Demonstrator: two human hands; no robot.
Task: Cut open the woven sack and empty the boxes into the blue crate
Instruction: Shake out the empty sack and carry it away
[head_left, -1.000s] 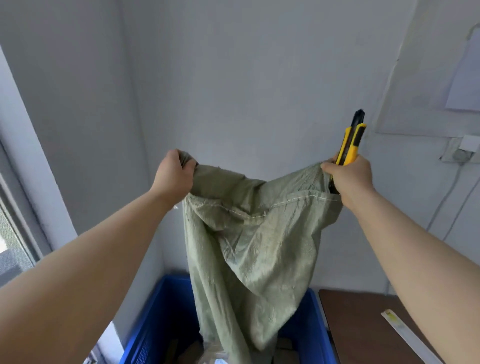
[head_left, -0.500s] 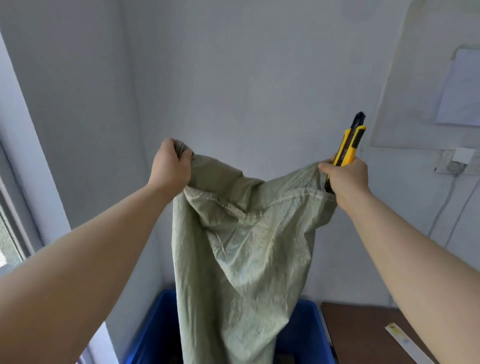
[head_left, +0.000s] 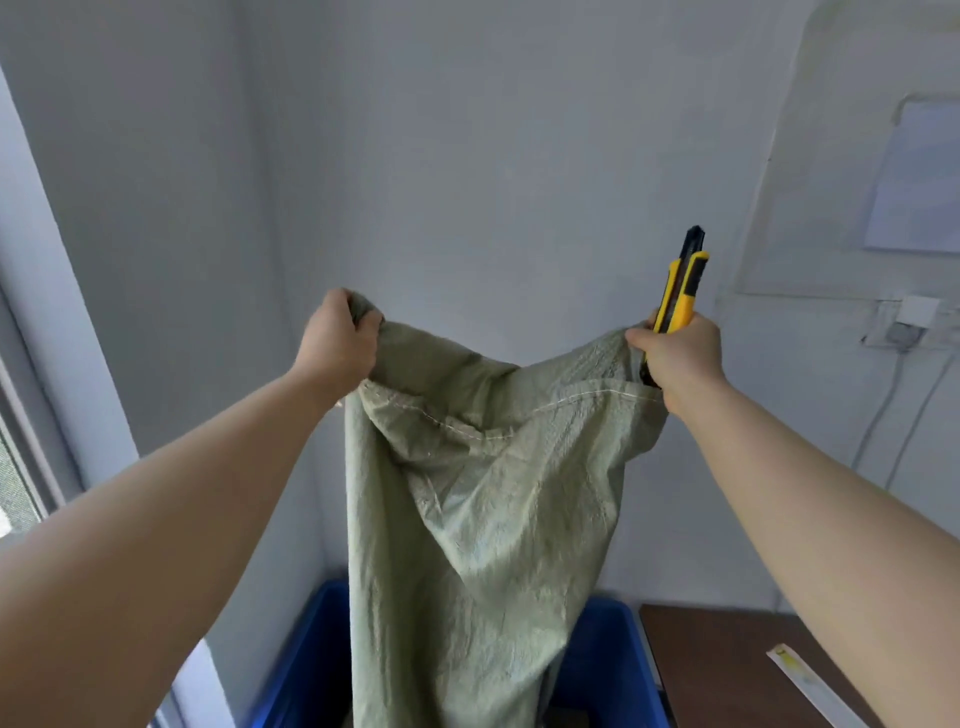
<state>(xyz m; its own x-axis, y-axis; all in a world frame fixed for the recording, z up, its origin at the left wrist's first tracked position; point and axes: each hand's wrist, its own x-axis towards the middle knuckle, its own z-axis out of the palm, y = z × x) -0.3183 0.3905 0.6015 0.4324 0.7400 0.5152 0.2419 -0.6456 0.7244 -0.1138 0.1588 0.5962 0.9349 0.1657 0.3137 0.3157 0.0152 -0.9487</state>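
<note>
A limp green woven sack (head_left: 483, 519) hangs upside down in front of me, its stitched end held up high and its lower part falling into the blue crate (head_left: 608, 670) at the bottom of the view. My left hand (head_left: 340, 340) is shut on the sack's left corner. My right hand (head_left: 678, 353) grips the right corner together with a yellow and black utility knife (head_left: 680, 291) that points upward. The sack hides the crate's inside, so no boxes are visible.
White walls meet in a corner behind the sack. A brown table top (head_left: 727, 670) with a white strip (head_left: 810, 686) on it lies at the lower right. A wall socket with cables (head_left: 904, 327) is at the right, a window frame (head_left: 31, 457) at the left.
Both hands have lifted the sack higher over the crate. The crate's inside, partly seen a second ago, is now covered by the hanging sack.
</note>
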